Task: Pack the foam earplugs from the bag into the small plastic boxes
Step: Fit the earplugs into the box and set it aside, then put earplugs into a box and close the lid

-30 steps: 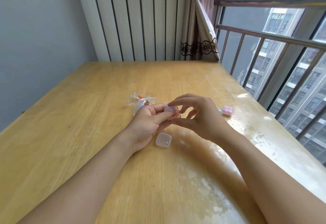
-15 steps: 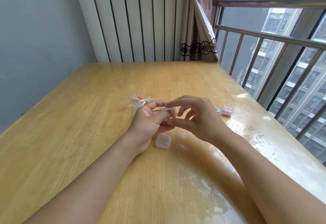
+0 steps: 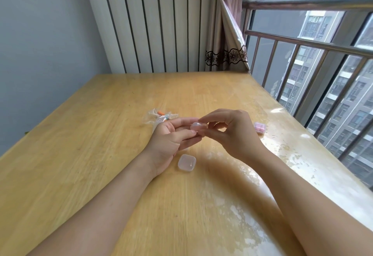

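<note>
Nearest on the wooden table (image 3: 101, 154): one small clear box (image 3: 187, 162), closed, apparently empty, just beside the left wrist. Above it, raised off the surface: a second clear box (image 3: 198, 126), pinched between both hands. Left hand (image 3: 171, 136) palm up, fingers curled under the box; right hand (image 3: 228, 132) gripping from above with thumb and forefinger, likely pressing the lid home. Contents not discernible. Beyond the left hand: plastic bag (image 3: 159, 117), holding orange and teal earplugs. Farther right, near the table edge: pink-filled box (image 3: 260, 127), closed, judged finished. Remaining by estimate: bagged earplugs, at least the near box.
</note>
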A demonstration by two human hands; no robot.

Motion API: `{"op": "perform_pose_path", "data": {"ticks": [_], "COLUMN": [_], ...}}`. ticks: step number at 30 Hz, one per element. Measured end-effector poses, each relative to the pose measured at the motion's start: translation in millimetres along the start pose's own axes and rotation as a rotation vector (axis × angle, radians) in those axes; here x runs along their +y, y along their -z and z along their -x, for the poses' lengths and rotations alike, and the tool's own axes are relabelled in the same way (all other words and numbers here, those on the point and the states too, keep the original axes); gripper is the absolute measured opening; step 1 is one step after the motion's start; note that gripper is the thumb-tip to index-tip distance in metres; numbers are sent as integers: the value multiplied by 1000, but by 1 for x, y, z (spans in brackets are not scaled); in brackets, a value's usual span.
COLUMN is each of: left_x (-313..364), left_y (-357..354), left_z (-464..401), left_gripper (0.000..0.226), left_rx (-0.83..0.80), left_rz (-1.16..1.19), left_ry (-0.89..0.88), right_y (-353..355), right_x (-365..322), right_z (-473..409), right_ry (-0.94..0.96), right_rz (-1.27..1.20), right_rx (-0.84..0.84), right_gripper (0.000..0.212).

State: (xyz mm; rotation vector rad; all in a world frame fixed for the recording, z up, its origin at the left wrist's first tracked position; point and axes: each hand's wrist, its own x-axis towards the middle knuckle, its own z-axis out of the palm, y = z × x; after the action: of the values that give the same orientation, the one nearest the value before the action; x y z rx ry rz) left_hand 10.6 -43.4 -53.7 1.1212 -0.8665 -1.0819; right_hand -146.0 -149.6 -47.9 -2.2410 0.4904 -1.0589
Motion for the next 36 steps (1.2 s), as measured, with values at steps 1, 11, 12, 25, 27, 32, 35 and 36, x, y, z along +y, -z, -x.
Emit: {"op": "perform_pose_path", "data": {"ticks": [1, 11, 12, 25, 27, 32, 35, 36], "left_x": [-1, -6, -7, -3, 0, -4, -8, -9], "left_y": [-2, 15, 19, 24, 30, 34, 32, 32], "left_z": [0, -7, -7, -6, -11, -13, -15, -15], "left_gripper": [30, 35, 39, 45, 36, 36, 36, 37], "left_rx": [11, 378, 331, 255, 362, 419, 405, 397], "left_rz": [-9, -959, -1034, -924, -831, -894, -916, -916], "left_ry": [-9, -386, -365, -253, -272, -242, -256, -263], "right_y": [1, 31, 29, 17, 1, -39, -46, -47], "right_x": [0, 52, 54, 31, 13, 9, 20, 22], "right_z": [0, -2, -2, -1, 1, 6, -2, -4], "right_ry": [-1, -224, -233, -217, -125, -138, -196, -207], "right_rz": [19, 566, 545, 513, 342, 393, 449, 467], "right_rx": [-6, 14, 13, -4, -38, -306, -406, -430], "right_gripper": [14, 5, 7, 21, 23, 56, 60, 59]}}
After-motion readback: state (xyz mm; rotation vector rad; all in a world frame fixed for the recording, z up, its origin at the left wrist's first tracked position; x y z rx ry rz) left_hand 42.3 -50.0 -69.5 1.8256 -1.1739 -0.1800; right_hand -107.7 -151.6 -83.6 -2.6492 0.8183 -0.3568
